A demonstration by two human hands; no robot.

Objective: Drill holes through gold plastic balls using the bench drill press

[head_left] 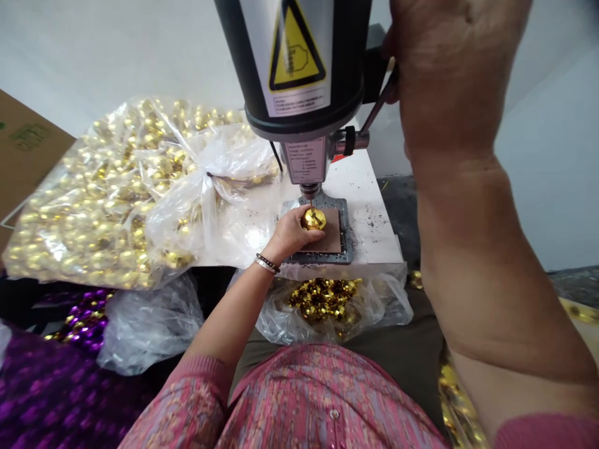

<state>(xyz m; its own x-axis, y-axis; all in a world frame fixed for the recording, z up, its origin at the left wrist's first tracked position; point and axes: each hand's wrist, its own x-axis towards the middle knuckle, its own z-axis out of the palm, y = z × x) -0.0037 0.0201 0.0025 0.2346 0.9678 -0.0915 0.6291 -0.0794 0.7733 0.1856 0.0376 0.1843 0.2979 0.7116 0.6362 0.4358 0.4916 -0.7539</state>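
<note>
Under the chuck of a small bench drill press, my left hand pinches a shiny gold faceted ball between thumb and fingers. The ball rests on a brown square board on the machine's metal base. The thin drill bit comes down to the ball's top; whether it has entered the ball I cannot tell. At upper right, my right hand is closed at the feed lever on the press's side, its fingers mostly hidden or cut off by the frame.
A big clear bag of gold balls covers the left of the white table. Dark shavings are scattered around the base. Below the table edge hangs an open plastic bag of gold pieces. Purple balls lie lower left, near a cardboard box.
</note>
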